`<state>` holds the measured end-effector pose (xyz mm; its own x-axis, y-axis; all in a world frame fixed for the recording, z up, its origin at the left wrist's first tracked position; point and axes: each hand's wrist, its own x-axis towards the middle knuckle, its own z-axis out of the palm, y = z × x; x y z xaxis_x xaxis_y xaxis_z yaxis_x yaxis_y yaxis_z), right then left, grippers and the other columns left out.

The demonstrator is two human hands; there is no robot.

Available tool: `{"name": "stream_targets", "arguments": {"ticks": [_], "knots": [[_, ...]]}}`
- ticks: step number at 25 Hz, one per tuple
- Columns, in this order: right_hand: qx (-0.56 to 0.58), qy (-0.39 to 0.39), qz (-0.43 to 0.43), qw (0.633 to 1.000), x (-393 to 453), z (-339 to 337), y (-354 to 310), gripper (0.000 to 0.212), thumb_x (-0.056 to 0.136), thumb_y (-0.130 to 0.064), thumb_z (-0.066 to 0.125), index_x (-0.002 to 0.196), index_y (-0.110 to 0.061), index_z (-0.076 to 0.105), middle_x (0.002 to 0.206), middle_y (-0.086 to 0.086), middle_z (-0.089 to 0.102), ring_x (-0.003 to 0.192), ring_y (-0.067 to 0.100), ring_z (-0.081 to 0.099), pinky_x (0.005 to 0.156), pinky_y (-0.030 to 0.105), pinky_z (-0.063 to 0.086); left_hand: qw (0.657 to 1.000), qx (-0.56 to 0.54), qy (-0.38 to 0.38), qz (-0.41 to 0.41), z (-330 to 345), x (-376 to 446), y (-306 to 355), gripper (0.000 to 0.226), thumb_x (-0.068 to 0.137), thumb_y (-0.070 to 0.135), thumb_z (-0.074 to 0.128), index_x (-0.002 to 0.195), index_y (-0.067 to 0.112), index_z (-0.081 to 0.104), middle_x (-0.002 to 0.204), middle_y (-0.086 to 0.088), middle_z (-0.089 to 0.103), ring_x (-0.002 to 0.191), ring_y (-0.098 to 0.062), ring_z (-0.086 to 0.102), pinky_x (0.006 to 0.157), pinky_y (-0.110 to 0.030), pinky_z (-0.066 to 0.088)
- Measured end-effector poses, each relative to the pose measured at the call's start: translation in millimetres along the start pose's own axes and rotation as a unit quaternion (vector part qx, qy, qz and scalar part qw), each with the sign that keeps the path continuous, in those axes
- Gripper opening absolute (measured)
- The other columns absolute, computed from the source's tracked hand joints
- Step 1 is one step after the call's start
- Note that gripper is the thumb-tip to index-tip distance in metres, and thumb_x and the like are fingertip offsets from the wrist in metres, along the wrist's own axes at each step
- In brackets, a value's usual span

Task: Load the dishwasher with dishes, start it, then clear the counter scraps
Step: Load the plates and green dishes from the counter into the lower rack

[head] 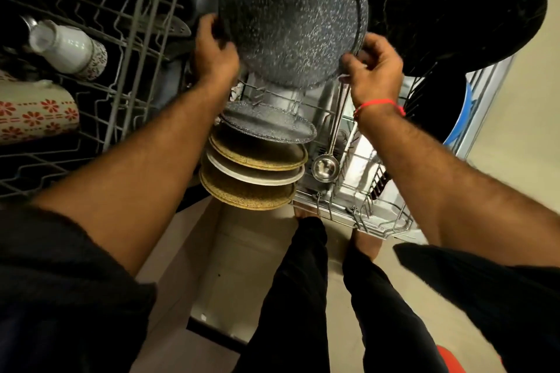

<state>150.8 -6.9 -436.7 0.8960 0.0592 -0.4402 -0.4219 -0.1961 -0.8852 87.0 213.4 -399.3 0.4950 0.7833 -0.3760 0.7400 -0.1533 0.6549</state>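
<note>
Over the lower rack (348, 212), both hands grip a big speckled plate (291, 18) by its edges, left hand (213, 51) and right hand (374, 70) opposite. Best tilt it upright and slot it behind the standing plates (257, 160), clear of the ladle (325, 165).

The person wears a black top with short sleeves (497, 275) that stop near the elbows, so both arms are bare and a bit hairy. A thin red string (380, 105) is tied around the wrist just behind the right hand (374, 70), and the left hand (212, 51) has nothing on it, no ring and no band. Lower down there are long black trousers (306, 297), and the bare feet (365, 244) stick out from under them with no shoes or socks.
</note>
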Motion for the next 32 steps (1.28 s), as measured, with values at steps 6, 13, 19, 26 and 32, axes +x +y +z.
{"name": "stream_targets", "arguments": {"ticks": [6, 13, 19, 26, 32], "knots": [[-0.114, 0.017, -0.054, 0.992, 37.3, -1.3, 21.7, 0.038, 0.075, -0.003, 0.064, 0.094, -0.035, 0.069, 0.078, -0.020, 0.069, 0.076, -0.005, 0.063, 0.082, 0.038, 0.059, 0.999, -0.030, -0.035, 0.014, 40.9, 49.6, 11.0, 0.027, 0.103, 0.011, 0.039, 0.125, 0.013, 0.054, 0.112, -0.006, 0.058, 0.098, -0.019, 0.053, 0.076, -0.024, 0.043], [-0.213, -0.062, -0.077, 0.972, 40.4, 19.0, 68.4, 0.038, 0.081, 0.006, 0.050, 0.105, -0.012, 0.073, 0.084, -0.004, 0.061, 0.079, -0.001, 0.051, 0.070, 0.006, 0.039, 0.998, 0.016, 0.010, -0.054, 84.1, 148.6, -104.6, 0.038, 0.104, 0.020, 0.038, 0.135, 0.007, 0.057, 0.137, -0.022, 0.055, 0.139, -0.041, 0.043, 0.118, -0.051, 0.034], [-0.242, -0.126, -0.080, 0.959, 35.5, 20.2, 56.1, 0.051, 0.092, -0.004, 0.056, 0.141, -0.020, 0.051, 0.127, 0.002, 0.065, 0.111, 0.006, 0.054, 0.089, -0.002, 0.027, 0.988, 0.125, -0.055, -0.074, 62.4, 56.1, -41.9, 0.034, 0.101, 0.014, 0.043, 0.132, 0.018, 0.058, 0.123, -0.005, 0.065, 0.112, -0.024, 0.063, 0.099, -0.039, 0.054], [-0.210, -0.108, -0.060, 0.970, 8.3, -3.3, 50.7, 0.058, 0.091, -0.008, 0.054, 0.147, -0.021, 0.043, 0.132, 0.010, 0.061, 0.119, 0.020, 0.057, 0.110, 0.035, 0.042, 0.991, 0.130, -0.006, 0.029, 40.5, -9.7, -49.6, 0.046, 0.098, -0.005, 0.042, 0.137, 0.016, 0.057, 0.141, -0.004, 0.056, 0.130, -0.017, 0.051, 0.093, -0.011, 0.033], [-0.173, -0.156, -0.091, 0.968, -60.4, -44.8, 22.0, 0.041, 0.097, -0.010, 0.052, 0.137, -0.019, 0.053, 0.129, -0.008, 0.059, 0.119, 0.012, 0.058, 0.107, 0.036, 0.046, 0.984, 0.095, 0.036, 0.149, 11.0, -108.0, -52.7, 0.059, 0.081, -0.014, 0.047, 0.129, 0.016, 0.062, 0.153, -0.006, 0.039, 0.138, -0.021, 0.040, 0.111, -0.025, 0.038]]}}
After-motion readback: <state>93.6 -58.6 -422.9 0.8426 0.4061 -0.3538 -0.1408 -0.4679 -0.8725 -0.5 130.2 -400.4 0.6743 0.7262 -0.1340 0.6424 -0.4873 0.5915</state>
